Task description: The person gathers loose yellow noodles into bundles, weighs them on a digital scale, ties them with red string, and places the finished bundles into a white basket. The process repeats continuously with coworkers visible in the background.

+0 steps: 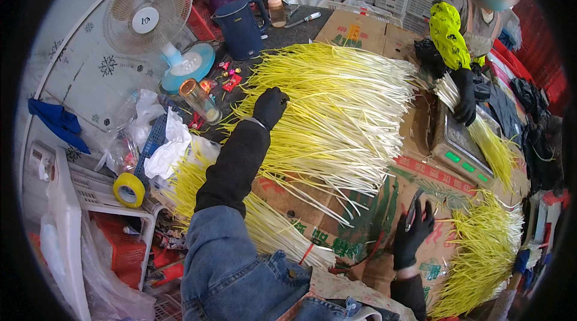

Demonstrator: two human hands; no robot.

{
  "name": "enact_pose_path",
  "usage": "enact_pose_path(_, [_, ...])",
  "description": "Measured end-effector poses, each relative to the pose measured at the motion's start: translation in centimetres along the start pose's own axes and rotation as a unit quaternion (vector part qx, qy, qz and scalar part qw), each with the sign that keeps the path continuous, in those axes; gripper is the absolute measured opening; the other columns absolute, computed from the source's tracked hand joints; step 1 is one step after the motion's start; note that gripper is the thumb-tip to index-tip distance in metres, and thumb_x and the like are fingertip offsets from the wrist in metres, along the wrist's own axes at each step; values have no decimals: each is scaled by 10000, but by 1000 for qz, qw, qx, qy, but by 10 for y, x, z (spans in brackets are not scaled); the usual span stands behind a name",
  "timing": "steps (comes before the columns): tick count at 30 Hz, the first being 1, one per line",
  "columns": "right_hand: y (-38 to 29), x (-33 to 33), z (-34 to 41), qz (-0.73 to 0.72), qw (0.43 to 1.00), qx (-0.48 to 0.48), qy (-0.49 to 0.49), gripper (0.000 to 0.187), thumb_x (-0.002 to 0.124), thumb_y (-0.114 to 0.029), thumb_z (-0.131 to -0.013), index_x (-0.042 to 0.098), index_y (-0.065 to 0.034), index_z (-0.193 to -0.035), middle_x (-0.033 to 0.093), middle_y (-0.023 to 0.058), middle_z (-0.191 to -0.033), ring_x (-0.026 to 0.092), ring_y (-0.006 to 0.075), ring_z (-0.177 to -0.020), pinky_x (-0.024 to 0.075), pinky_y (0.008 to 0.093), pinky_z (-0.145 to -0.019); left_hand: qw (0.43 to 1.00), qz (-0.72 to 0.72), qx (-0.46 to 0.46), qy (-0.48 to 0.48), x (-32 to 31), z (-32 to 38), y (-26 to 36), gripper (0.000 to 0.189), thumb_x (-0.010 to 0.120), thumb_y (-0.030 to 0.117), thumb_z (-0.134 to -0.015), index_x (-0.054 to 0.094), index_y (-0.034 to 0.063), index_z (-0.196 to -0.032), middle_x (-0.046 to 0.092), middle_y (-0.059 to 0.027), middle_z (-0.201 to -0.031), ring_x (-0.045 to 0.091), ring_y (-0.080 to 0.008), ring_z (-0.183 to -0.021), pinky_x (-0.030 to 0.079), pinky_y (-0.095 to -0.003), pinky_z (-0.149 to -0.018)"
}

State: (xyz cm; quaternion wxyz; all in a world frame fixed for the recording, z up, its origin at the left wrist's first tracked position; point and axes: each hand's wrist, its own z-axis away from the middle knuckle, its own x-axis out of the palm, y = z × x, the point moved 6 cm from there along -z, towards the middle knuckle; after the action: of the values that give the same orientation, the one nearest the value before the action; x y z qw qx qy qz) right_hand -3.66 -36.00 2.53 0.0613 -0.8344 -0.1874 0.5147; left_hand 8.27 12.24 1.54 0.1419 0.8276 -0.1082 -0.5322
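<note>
My left hand, in a black glove, is over a wide pile of loose yellow chives, near their yellow tips. Its fingers are curled with the tips together; I cannot tell whether they pinch a stalk. My right hand, also gloved in black, is above the cardboard at the lower right. Between its thumb and palm sits a small dark hand tool, partly hidden by the hand. Beneath my left arm lies a chive bundle tied with a red band near its white ends.
Opposite, a co-worker's gloved hand holds chives on a digital scale. More chives lie at right. An electric fan, blue kettle, glass tumbler and yellow tape roll stand at left. Cardboard covers the table.
</note>
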Motion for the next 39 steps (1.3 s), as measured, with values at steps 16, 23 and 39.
enact_pose_path(16, [-182,169,-106,-76,921,-349,-156,715,483,-531,-855,323,-90,-1394,301,135,-1447,187,305,-1372,67,526,-1104,946,-249,164,-127,-23,6,1,199,492,56,-776,611,17,-931,620,-152,-850,603,-305,-790,479,-415,-693])
enact_pose_path(23, [-186,177,-112,-54,918,-347,-183,718,496,-530,-849,309,-114,-1403,294,114,-1456,188,295,-1372,73,517,-1106,944,-322,-15,-74,-171,44,-104,252,431,147,-885,606,16,-1011,637,-169,-891,626,-309,-835,477,-371,-781])
enact_pose_path(39, [-173,164,-65,48,873,-475,-98,775,623,-453,-772,281,-206,-1421,228,110,-1486,191,342,-1370,95,581,-1082,901,286,-320,56,-133,395,120,530,714,140,-767,517,31,-1246,541,-146,-1248,526,-242,-1133,423,-361,-947])
